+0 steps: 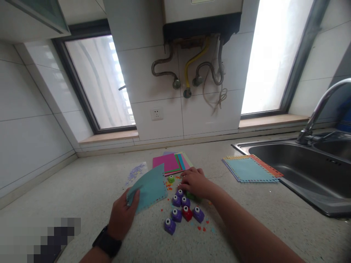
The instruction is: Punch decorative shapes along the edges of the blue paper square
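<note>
My left hand (124, 208), a dark watch on its wrist, pinches a light blue sheet of paper (153, 193) by its left side, thumb on top. Small holes run along the sheet's edges, and it is tilted up off the counter. My right hand (196, 182) is lowered over the far end of a group of craft punches, fingers bent; what is under them is hidden. Nearest me stand several purple craft punches (170, 226) with white buttons and a red one (187, 213). A green punch (171, 179) sits beyond the sheet; another green piece (194, 196) shows under my right hand.
Coloured paper sheets (166, 162) lie stacked at the back. Another pile of hole-edged sheets (246, 168) lies right, by the steel sink (290, 164). Purple paper bits (135, 171) rest on a pale sheet at left. Red and orange cutouts (201, 229) are scattered around the punches.
</note>
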A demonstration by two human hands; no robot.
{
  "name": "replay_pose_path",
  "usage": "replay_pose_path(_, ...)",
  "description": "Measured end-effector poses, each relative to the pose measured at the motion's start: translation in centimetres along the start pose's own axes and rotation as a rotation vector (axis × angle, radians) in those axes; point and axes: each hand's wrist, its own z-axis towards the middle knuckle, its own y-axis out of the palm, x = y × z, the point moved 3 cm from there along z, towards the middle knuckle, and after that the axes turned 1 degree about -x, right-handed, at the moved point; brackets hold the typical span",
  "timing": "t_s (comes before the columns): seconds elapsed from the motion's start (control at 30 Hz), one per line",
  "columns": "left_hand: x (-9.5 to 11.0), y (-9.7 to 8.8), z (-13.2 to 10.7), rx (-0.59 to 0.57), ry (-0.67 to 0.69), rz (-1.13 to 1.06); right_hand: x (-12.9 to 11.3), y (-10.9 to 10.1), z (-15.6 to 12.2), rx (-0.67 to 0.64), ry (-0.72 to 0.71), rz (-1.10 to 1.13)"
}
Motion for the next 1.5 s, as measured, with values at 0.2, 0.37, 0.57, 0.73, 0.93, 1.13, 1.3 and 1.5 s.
replay_pose_path(0.2, 1.0, 0.3, -0.5, -0.023, 0.103, 0.032, -0.3, -0.8, -0.2, 0.046, 0.028, 0.151)
replay_pose_path(0.37, 2.2, 0.2, -0.8, -0.018, 0.206, 0.051, -0.2, -1.6, -0.4, 0.115, 0.113, 0.383)
replay_pose_path(0.57, 2.7, 0.2, -1.0, -0.024, 0.320, 0.062, -1.1, -1.9, -1.5, 0.166, 0.009, 1.207)
replay_pose_path(0.73, 2.6, 0.3, -1.3, -0.033, 0.392, 0.072, -2.0, -2.5, -1.9, 0.228, -0.085, 1.358)
replay_pose_path(0.93, 2.2, 0.2, -1.5, -0.052, 0.465, 0.107, -2.2, -3.1, -2.1, 0.307, -0.168, 1.251)
replay_pose_path(1.13, 2.2, 0.3, -1.5, -0.042, 0.487, 0.126, -2.6, -3.3, -2.4, 0.284, -0.185, 1.217)
replay_pose_path(1.3, 2.2, 0.3, -1.6, -0.057, 0.490, 0.121, -2.7, -3.3, -2.4, 0.293, -0.183, 1.209)
replay_pose_path(1.5, 1.9, 0.3, -1.7, -0.073, 0.481, 0.090, -2.7, -3.2, -2.4, 0.285, -0.177, 1.193)
